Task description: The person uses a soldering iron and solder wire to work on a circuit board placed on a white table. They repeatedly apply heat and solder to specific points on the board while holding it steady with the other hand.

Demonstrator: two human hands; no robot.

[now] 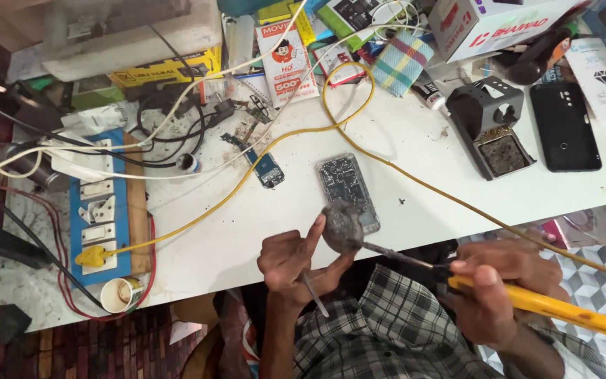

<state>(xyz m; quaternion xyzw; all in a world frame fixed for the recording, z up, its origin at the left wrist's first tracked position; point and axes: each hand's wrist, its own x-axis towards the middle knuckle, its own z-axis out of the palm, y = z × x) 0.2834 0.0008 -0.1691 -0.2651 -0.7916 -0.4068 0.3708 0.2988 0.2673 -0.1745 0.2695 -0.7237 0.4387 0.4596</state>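
Down at the near edge of the white table [415, 203], the left hand [290, 263] pinches a round grey lump [342, 226] between its raised forefinger and thumb, while a thin metal rod [314, 294] is tucked under its curled lower fingers. Just right of that lump, the right hand [494, 284] is clenched round a yellow soldering iron [538, 304], whose dark tip touches the lump's lower right side. Directly beyond the lump, touching its far edge in this view, an opened phone [346, 186] lies flat on the table with its circuit board showing. Left of the phone lies a small blue circuit board [266, 168]. Far to its right sits a black iron stand [489, 126], and beyond that a black phone [564, 126]. A yellow cable [261, 158] runs past the phone to a blue socket board [99, 210] well to the left
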